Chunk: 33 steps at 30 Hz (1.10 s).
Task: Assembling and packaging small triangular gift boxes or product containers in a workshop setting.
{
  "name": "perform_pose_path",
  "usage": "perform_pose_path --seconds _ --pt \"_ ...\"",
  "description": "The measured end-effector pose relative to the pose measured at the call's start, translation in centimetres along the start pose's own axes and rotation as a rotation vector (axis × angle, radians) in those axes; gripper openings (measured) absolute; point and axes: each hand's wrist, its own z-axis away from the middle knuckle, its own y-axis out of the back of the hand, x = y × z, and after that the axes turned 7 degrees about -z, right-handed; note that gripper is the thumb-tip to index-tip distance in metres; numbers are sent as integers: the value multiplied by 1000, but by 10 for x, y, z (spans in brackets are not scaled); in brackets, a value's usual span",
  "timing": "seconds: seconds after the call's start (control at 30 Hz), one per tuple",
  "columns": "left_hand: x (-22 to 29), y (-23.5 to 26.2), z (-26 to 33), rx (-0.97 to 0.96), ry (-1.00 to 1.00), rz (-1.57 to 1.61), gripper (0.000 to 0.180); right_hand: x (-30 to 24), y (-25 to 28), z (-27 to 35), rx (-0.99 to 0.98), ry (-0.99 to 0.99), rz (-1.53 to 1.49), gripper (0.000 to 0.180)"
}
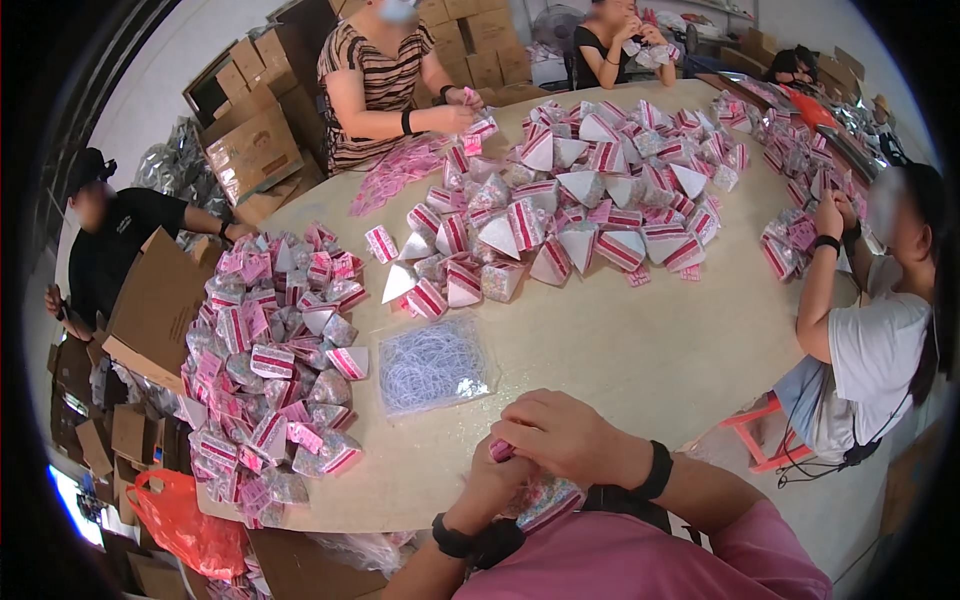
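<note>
In front of my body, close to the table's near edge, I hold a clear glittery packet [547, 503] with pink parts. My left hand [492, 482] is closed around its gathered neck, where a bit of pink [502, 450] shows. My right hand [575, 432] closes over the top of the same packet, its fingers bent inward. Exactly what the fingertips pinch is hidden. Just beyond my hands lies a clear bag of thin white loops [435, 365], flat on the table. To its left is a heap of wedge-shaped pink-and-white packets [272, 362] with pink cards.
A larger heap of similar packets [560, 215] spreads across the far side of the pale table [640, 350]. Loose pink cards [395, 178] lie beside it. Several co-workers sit or stand around. A red plastic bag [190, 525] and a cardboard box [160, 310] flank the left edge.
</note>
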Motion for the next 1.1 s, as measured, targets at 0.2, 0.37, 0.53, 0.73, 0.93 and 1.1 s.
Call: perform_pose_path --seconds 0.2,0.37,0.53,0.73,0.93,1.1 --pt "7 -5 2 -12 -18 142 26 -3 -3 4 123 152 66 28" --pt "4 -5 3 -41 -14 143 27 0 -6 8 83 68 3 23" --pt "-2 -5 4 -93 28 51 23 3 3 1 -91 -88 -180 12" --pt "4 -6 5 -164 181 46 7 9 10 4 -175 -207 -290 13" --pt "1 -10 3 -177 330 51 9 25 6 8 -269 -386 -468 13" --pt "-19 -3 -4 -250 188 171 13 118 29 31 21 -812 -375 16"
